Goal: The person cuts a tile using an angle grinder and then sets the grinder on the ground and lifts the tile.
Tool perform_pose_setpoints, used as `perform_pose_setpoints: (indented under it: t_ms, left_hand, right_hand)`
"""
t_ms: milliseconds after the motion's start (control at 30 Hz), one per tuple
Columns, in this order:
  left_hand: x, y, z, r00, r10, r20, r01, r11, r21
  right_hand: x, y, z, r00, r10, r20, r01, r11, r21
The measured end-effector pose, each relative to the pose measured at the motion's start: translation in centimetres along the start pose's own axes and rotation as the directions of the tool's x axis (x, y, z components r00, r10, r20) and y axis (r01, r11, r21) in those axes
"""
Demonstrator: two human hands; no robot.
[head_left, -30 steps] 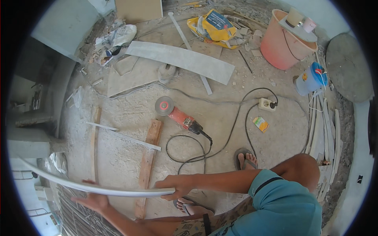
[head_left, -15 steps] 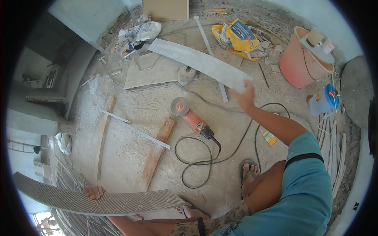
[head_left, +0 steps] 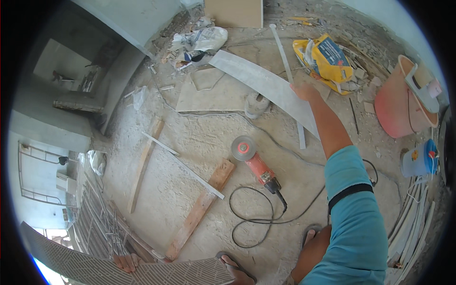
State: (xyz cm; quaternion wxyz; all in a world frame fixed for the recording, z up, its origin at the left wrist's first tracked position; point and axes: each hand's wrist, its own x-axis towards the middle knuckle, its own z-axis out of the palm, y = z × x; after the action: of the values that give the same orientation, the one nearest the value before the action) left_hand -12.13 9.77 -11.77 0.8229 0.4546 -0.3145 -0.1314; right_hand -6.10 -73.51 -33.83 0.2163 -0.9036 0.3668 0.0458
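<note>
My left hand (head_left: 128, 262) holds a tile strip (head_left: 185, 273) by its far edge at the lower left, fingers curled over its ridged back. My right arm stretches forward across a second, smooth grey tile strip (head_left: 266, 80) lying on the floor. The fingers of my right hand (head_left: 304, 91) close on this strip's far edge; the arm covers its right end. Nearer to me on the floor lies a red angle grinder (head_left: 259, 168), its disc facing up and its black cord looped beside it.
Wooden battens (head_left: 202, 209) and a thin pale strip (head_left: 197, 178) lie left of the grinder. A yellow bag (head_left: 327, 61), a pink bucket (head_left: 394, 104) and a blue-lidded container (head_left: 418, 159) stand to the right. Long thin strips (head_left: 102, 223) are piled at the lower left.
My right hand has moved from the right end of the smooth strip to its far edge and closed there. The view has shifted; my left hand still holds the ridged strip.
</note>
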Motion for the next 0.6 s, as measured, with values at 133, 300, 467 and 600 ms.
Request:
perform_pose_setpoints:
  t_ms: [133,300,467,600]
  left_hand:
    - [0.1,0.3,1.0,1.0,0.009,-0.021,-0.009,1.0,0.009]
    - [1.5,0.2,4.2,0.999,0.035,-0.007,-0.035,0.999,-0.037]
    - [8.6,0.1,8.9,0.989,0.116,-0.089,-0.126,0.985,-0.12]
    - [16.8,7.5,11.7,0.961,0.175,-0.214,-0.21,0.966,-0.153]
  right_hand:
    - [-0.7,-0.3,1.8,0.978,0.165,-0.131,-0.149,0.981,0.121]
    - [-4.8,-1.1,-1.0,0.979,0.16,-0.129,-0.151,0.985,0.082]
    - [-14.0,0.1,-5.0,0.99,0.14,0.019,-0.141,0.986,0.087]
    - [-27.0,5.4,-14.1,0.961,0.171,0.218,-0.219,0.951,0.22]
